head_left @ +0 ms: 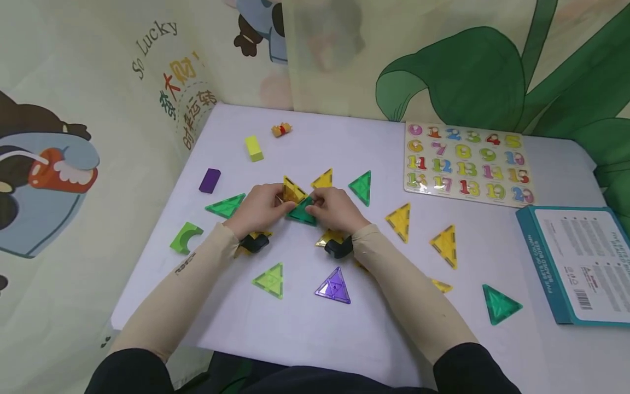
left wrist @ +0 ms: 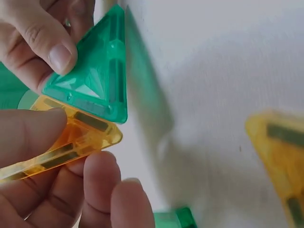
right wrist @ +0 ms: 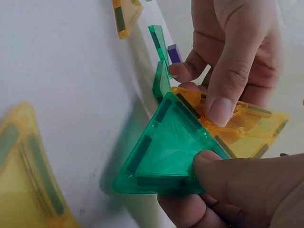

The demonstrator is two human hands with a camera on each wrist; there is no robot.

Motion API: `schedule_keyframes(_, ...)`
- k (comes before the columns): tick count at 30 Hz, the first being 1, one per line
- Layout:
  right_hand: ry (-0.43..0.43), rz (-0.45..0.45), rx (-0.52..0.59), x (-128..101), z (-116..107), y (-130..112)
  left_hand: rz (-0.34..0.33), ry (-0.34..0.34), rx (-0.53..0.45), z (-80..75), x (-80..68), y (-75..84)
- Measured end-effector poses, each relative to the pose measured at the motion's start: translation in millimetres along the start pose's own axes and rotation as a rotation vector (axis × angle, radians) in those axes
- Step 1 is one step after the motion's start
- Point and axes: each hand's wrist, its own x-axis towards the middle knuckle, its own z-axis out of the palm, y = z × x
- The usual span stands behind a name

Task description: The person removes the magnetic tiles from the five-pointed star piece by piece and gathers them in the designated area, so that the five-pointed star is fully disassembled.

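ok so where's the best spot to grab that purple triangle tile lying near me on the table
The purple triangle tile lies flat with bare table around it, so there is nothing to pinch from above. Probably best to come from its near, wide edge, closest to the right hand: tip that edge up with a fingertip, then pinch the two flat faces there. Its thin, flat shape suggests this.

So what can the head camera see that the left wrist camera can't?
Only the head view shows the whole white table, the number puzzle board, the purple triangle, the yellow block and both sleeves. Only the left wrist view shows, close up, the dark strips inside the tile edges and a thumbnail pressed on the green tile. Both show the left hand holding the yellow triangle against the green triangle, which the right hand holds.
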Motion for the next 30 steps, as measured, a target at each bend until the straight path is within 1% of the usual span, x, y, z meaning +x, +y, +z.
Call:
schedule_keyframes(3, 0.009, 0.0, -0.02, 0, 1, -2, 0.003, -0.019, 0.006, -3.2, 1.6, 0.2)
schedule_keyframes(5, 0.017, 0.005, -0.047, -1, 2, -4, 0.007, -0.025, 0.012, -4.5, 5.3, 0.6)
schedule_keyframes(8, -0.001, 0.018, -0.09, -1, 5, -6, -0.004, 0.008, 0.047, -7.3, 15.3, 0.9)
schedule_keyframes(10, -0.024, 0.025, -0.106, -2, 8, -8, -0.03, 0.039, 0.071, -11.2, 23.3, 1.3)
schedule_keyframes(12, -0.033, 0.032, -0.115, -3, 11, -10, -0.059, 0.047, 0.088, -15.0, 31.5, 1.2)
schedule_keyframes(15, -0.012, 0.053, -0.12, -4, 16, -13, -0.103, 0.006, 0.11, -18.6, 41.5, 0.8)
schedule_keyframes(17, 0.004, 0.069, -0.14, -5, 19, -15, -0.129, -0.031, 0.142, -18.6, 45.6, -0.9)
schedule_keyframes(19, 0.014, 0.086, -0.171, -7, 22, -15, -0.155, -0.041, 0.188, -17.5, 47.8, -2.7)
schedule_keyframes(23, 0.023, 0.109, -0.231, -11, 29, -13, -0.192, -0.022, 0.261, -13.1, 46.2, -7.0)
schedule_keyframes(27, 0.03, 0.113, -0.231, -13, 32, -11, -0.188, -0.033, 0.327, -8.9, 42.5, -7.9)
schedule_keyframes(30, 0.026, 0.102, -0.209, -15, 33, -9, -0.178, -0.043, 0.351, -6.0, 39.5, -7.2)
